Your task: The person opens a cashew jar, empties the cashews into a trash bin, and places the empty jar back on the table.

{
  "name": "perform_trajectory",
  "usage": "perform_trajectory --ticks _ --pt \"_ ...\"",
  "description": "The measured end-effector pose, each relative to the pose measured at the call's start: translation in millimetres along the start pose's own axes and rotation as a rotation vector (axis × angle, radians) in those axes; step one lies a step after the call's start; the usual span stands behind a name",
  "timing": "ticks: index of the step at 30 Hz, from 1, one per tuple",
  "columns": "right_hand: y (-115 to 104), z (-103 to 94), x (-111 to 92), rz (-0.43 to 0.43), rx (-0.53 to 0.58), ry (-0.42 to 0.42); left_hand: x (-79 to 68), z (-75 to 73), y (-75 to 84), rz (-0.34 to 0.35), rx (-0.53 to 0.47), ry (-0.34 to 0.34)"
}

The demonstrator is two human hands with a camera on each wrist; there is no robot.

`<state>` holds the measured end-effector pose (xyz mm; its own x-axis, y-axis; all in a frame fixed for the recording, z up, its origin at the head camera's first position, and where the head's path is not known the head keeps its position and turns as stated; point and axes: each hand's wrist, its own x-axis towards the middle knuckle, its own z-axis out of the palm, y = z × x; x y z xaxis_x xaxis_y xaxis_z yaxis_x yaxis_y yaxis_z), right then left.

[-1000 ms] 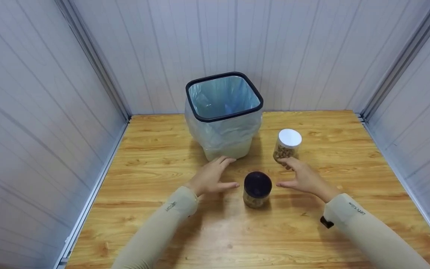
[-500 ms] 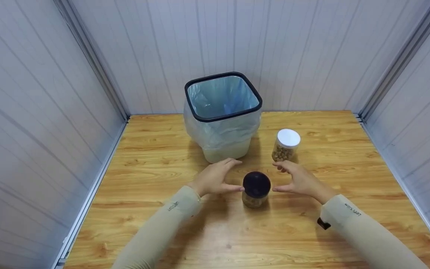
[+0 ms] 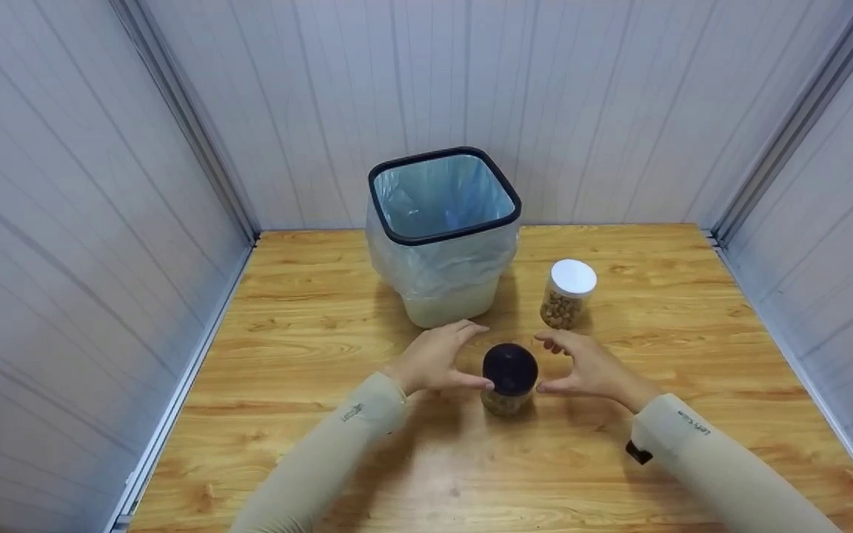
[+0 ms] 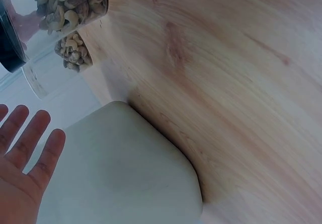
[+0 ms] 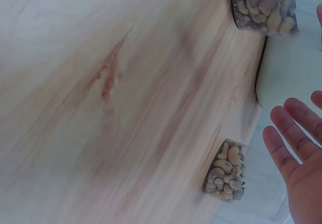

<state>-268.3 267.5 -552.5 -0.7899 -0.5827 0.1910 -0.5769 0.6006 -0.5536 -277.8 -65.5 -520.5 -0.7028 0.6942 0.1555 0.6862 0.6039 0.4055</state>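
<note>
A clear jar with a black lid (image 3: 510, 369) stands upright on the table between my two hands; cashew nuts (image 4: 70, 7) show inside it in the left wrist view. On its left is my left hand (image 3: 437, 360), fingers spread and thumb overlapping the lid's edge; whether it touches, I cannot tell. From the right, my right hand (image 3: 588, 368) faces the jar with its thumb close to the side and fingers slightly bent. Neither hand grips anything. Behind the right hand stands a second jar (image 3: 566, 295), white-lidded and also holding cashews (image 5: 227, 171).
A pale bin (image 3: 449, 303) with a black rim and a clear bag liner stands behind the left hand, its base near those fingers. White panel walls (image 3: 308, 111) enclose the wooden table (image 3: 308, 296) at the back and both sides.
Both hands have moved in toward the black-lidded jar, the left to the right and the right to the left. Both jars and the bin have stayed in place.
</note>
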Motion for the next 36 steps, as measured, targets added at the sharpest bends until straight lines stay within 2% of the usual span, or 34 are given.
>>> perform_trajectory --ticks 9,20,23,30,36 --pt "-5 7.0 0 0.016 -0.003 -0.030 0.4 8.2 4.7 -0.019 0.042 0.000" --pt "-5 18.7 1 0.025 0.035 -0.080 4.1 15.4 9.3 -0.015 0.038 -0.041" --pt "-4 23.2 1 0.021 0.056 -0.086 5.1 18.5 10.4 -0.020 0.034 -0.051" --pt "-6 31.7 1 0.072 0.105 -0.121 6.5 23.2 13.2 -0.040 0.020 -0.068" --pt "-8 35.4 4 0.057 0.180 -0.132 7.7 25.0 15.2 -0.049 -0.012 -0.069"
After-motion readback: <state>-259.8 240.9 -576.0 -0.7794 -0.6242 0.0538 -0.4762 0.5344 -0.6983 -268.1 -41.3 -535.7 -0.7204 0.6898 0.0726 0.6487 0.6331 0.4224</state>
